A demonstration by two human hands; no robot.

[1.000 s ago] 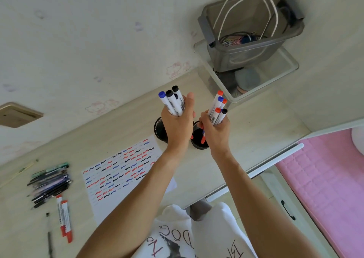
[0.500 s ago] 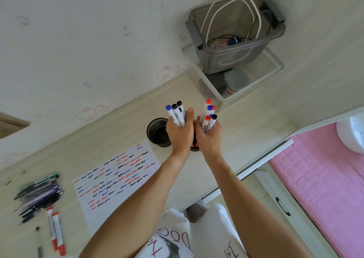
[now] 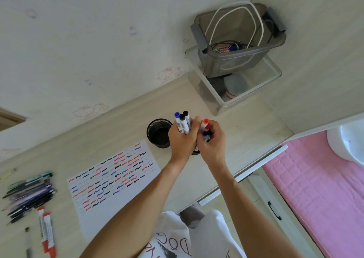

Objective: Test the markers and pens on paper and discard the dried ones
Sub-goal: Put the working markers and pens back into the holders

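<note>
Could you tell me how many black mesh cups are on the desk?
2: one cup stands in plain view left of the hands; the other sits mostly hidden beneath the left hand and right hand.

Pale wood-grain desk (image 3: 246,131) set against a cream wall (image 3: 88,41) bearing faint pink cartoon stickers. Right of the desk: pink quilted bedding (image 3: 315,188). Below the desk edge, a pale drawer front with dark handle (image 3: 273,210). Even daylight.

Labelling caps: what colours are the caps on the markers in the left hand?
One blue, two black, on the markers gripped by the left hand; head view.
</note>
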